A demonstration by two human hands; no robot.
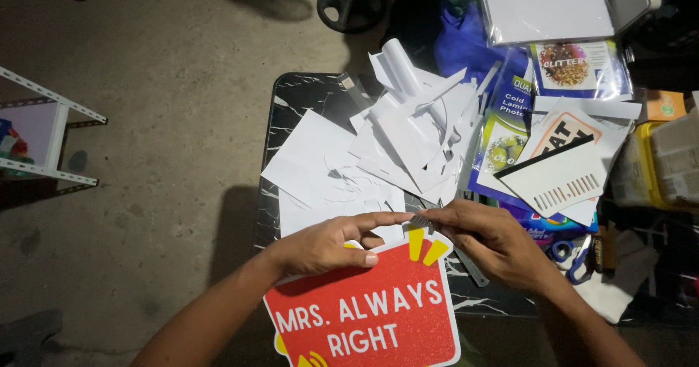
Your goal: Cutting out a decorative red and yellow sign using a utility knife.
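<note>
**Red glittered sign worked at its top edge over a paper-strewn bench**

Grey concrete floor (pixel 160 83) fills the left half of the view. A white metal rack (pixel 51 112) stands at its far left edge, and a black wheel (pixel 351 1) lies on the floor beyond the bench. The dark marbled bench (pixel 291 94) occupies the centre and right. It carries a loose heap of white paper offcuts (pixel 408 130) across its middle, with a flat white sheet (pixel 309 156) spread to the left of the heap. At upper right a clear sleeve of white sheets (pixel 546 4) lies above a packet of glitter paper (pixel 579 67) and blue packets of laminating film (pixel 502 130). A white card with slotted cut-outs and a black edge (pixel 557 176) rests on a printed sign to the right of the film packets.

The red glittered sign (pixel 364 312), white-bordered with white lettering and yellow ray shapes at its top, sits at the near edge of the bench, tilted slightly anticlockwise and partly overhanging toward the viewer. The left hand (pixel 324 245) lies across the sign's upper left corner, thumb pressed on the red face and forefinger extended toward the yellow rays. The right hand (pixel 495 239) is clenched around a slim grey tool (pixel 470 265), pinching its tip just above the rays, where the two forefingers nearly meet. Blue-handled scissors (pixel 571 254) lie just right of the right hand.
</note>
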